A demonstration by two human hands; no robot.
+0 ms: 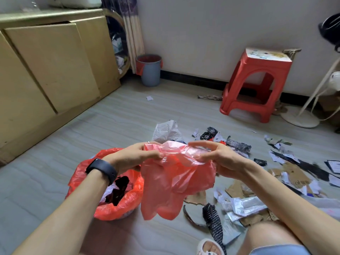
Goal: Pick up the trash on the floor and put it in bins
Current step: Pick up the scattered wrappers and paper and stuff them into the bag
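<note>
A loose red plastic bag (173,183) hangs in front of me, held at its top edge by both hands. My left hand (134,155) pinches the bag's left side and my right hand (215,157) pinches its right side. Below my left forearm stands a small white basket bin lined with a red bag (117,208), holding white and black scraps. Torn paper, cardboard and black wrappers (287,173) lie scattered over the floor to the right. A crumpled white paper (166,130) lies just beyond my hands.
A grey bin with a red liner (150,70) stands at the far wall beside wooden cabinets (51,70). A red plastic stool (257,83) and a white fan base (299,117) stand at the right. My knee (266,238) and slipper (209,247) are at bottom right.
</note>
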